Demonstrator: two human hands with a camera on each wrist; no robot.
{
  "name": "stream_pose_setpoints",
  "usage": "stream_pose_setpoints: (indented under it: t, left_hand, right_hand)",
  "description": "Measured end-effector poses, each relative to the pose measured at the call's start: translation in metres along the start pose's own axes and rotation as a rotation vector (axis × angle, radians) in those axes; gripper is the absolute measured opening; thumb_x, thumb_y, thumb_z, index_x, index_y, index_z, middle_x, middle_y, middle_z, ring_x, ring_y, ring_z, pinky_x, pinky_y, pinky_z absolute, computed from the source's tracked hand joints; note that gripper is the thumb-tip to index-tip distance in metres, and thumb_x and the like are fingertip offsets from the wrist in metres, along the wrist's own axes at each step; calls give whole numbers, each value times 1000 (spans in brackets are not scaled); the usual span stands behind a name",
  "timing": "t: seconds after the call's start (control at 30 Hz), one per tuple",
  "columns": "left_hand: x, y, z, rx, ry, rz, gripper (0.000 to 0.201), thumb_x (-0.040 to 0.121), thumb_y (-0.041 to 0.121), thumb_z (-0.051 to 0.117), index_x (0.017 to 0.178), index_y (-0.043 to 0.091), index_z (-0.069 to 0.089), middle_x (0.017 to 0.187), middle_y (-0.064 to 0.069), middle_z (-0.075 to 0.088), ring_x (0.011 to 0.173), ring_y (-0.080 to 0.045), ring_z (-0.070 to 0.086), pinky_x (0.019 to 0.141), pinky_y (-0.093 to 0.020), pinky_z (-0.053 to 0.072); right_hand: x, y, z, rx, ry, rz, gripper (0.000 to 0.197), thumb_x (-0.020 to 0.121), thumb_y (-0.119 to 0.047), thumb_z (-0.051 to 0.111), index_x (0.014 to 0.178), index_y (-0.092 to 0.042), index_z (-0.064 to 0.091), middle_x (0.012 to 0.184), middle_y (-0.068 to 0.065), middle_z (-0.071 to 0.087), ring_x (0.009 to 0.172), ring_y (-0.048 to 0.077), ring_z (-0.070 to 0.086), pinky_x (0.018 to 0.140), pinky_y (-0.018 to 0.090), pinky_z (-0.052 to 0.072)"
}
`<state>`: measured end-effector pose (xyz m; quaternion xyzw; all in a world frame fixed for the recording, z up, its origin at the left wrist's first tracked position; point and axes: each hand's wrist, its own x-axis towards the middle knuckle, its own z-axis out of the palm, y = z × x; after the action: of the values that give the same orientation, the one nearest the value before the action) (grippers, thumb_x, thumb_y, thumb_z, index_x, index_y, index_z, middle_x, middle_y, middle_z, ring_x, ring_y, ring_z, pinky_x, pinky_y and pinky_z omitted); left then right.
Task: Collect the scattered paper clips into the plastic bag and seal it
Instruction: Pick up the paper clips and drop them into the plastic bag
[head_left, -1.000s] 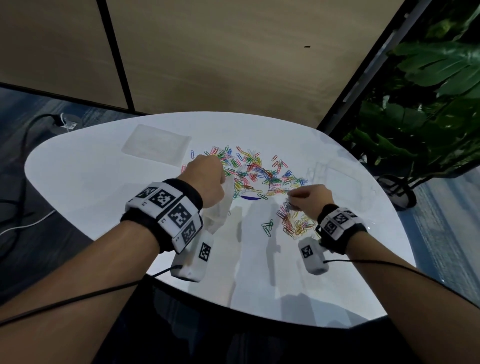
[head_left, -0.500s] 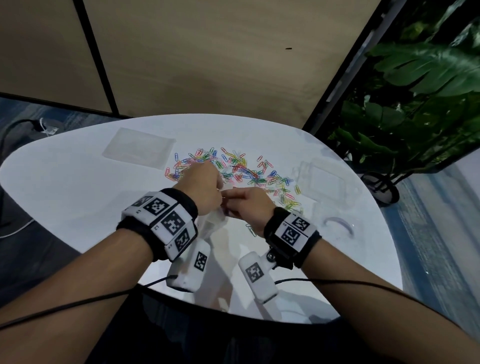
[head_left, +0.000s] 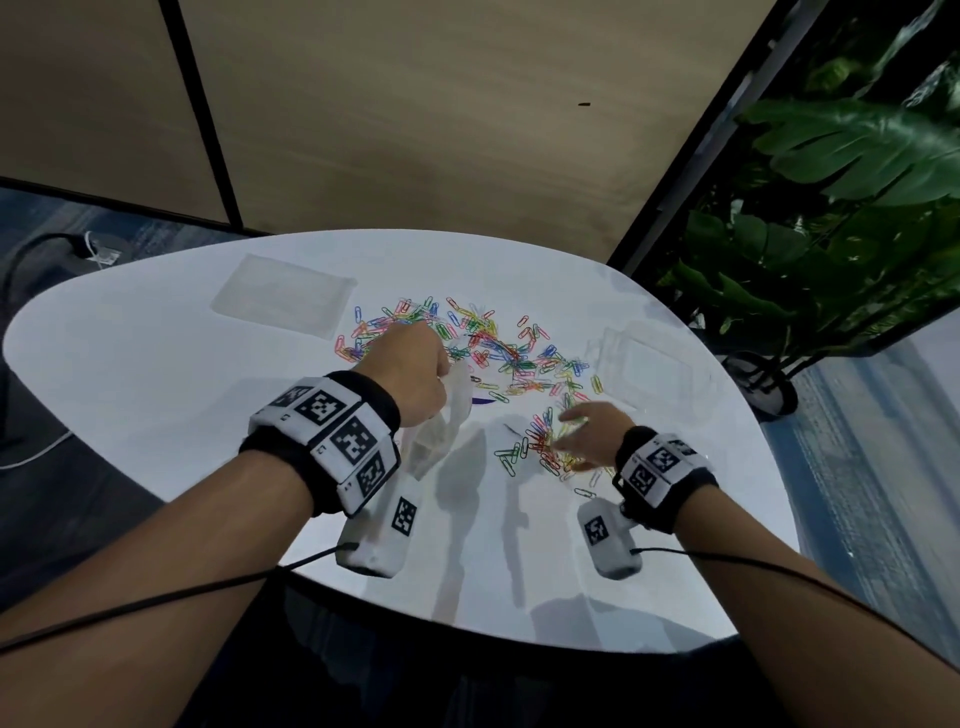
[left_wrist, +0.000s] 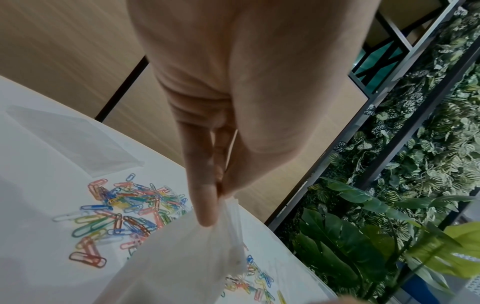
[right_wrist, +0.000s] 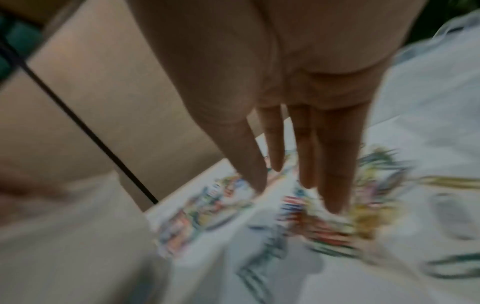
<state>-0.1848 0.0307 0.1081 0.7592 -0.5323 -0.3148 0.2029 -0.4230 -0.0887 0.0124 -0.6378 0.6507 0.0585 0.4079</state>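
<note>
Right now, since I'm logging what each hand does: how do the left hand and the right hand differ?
The left hand pinches the plastic bag at its top edge; the right hand holds nothing. The left hand's fingers are curled, while the right hand's fingers are straight, reaching down over a small cluster of paper clips. Both wear marker wristbands and hover above the white table.

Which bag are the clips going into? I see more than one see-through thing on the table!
Start at the white table and find the big spread of colourful paper clips. At its near left edge, the left hand pinches the plastic bag by its top, so it hangs crumpled above the table. The other clear things, the flat bags far left and the tray on the right, lie untouched.
</note>
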Motion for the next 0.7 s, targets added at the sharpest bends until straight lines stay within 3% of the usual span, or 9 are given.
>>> stream_pose_setpoints:
  t: [0.1, 0.17, 0.23, 0.27, 0.37, 0.47, 0.53, 0.63, 0.7]
  left_hand:
    - [3, -5, -1, 43, 3, 4, 28, 84, -8, 55, 99, 2, 76, 95, -13, 74, 88, -30, 72, 87, -37, 60]
    - [7, -8, 0, 75, 7, 11, 26, 80, -10, 54, 79, 7, 74, 76, -11, 66, 75, -32, 67, 76, -32, 59]
    - [9, -8, 0, 85, 14, -7, 31, 78, -11, 52, 59, 13, 54, 64, -7, 52, 66, -27, 57, 66, -30, 51]
    - [8, -9, 0, 85, 11, -8, 34, 79, -11, 52, 55, 12, 56, 62, -4, 50, 67, -26, 56, 66, -31, 49]
    - [9, -11, 0, 83, 10, 0, 25, 84, -7, 56, 69, 9, 69, 74, -2, 55, 81, -27, 61, 76, -28, 50]
    - [9, -10, 0, 90, 3, 16, 27, 84, -5, 58, 71, 16, 69, 86, -9, 64, 85, -27, 62, 76, -28, 49]
    - [10, -9, 0, 72, 11, 15, 22, 85, -4, 59, 86, 10, 76, 94, -12, 71, 84, -26, 61, 78, -27, 49]
    - [9, -5, 2, 59, 3, -3, 18, 86, -4, 57, 76, 3, 70, 85, -12, 70, 80, -25, 58, 77, -27, 49]
    - [8, -2, 2, 41, 3, -8, 15, 87, -4, 56, 86, 0, 70, 91, -13, 70, 89, -29, 66, 85, -32, 54]
  right_hand:
    - [-1, 15, 20, -355, 3, 114, 104, 69, -39, 85, 151, -18, 24, 151, 14, 34, 121, 32, 56, 95, 43, 53]
    - [1, 15, 37, -450, 87, 37, 108, 71, -51, 79, 153, -21, 16, 155, 16, 19, 136, 36, 40, 107, 45, 42]
    - [6, 8, 51, -496, 160, -60, 92, 78, -51, 72, 151, -23, 24, 154, 14, 20, 139, 37, 32, 111, 47, 39]
    - [9, 3, 55, -507, 192, -110, 78, 83, -45, 68, 148, -22, 33, 150, 13, 25, 136, 36, 36, 110, 46, 40]
    - [15, -11, 59, -599, 279, -242, 32, 91, -14, 55, 122, -12, 60, 131, 13, 46, 112, 30, 55, 97, 36, 50]
    - [20, -16, 58, -627, 301, -300, 24, 92, -4, 50, 108, -6, 68, 113, 13, 60, 99, 26, 61, 86, 29, 51]
    - [20, -16, 52, -577, 290, -275, 23, 93, -6, 52, 104, -5, 72, 107, 11, 66, 97, 25, 63, 85, 28, 51]
    - [19, -10, 36, -274, 299, -172, 15, 87, -10, 63, 89, -8, 78, 92, 7, 75, 82, 19, 67, 76, 24, 55]
    - [15, -9, 24, -8, 280, -125, 10, 82, -11, 70, 78, -6, 78, 80, 6, 77, 73, 17, 71, 77, 28, 60]
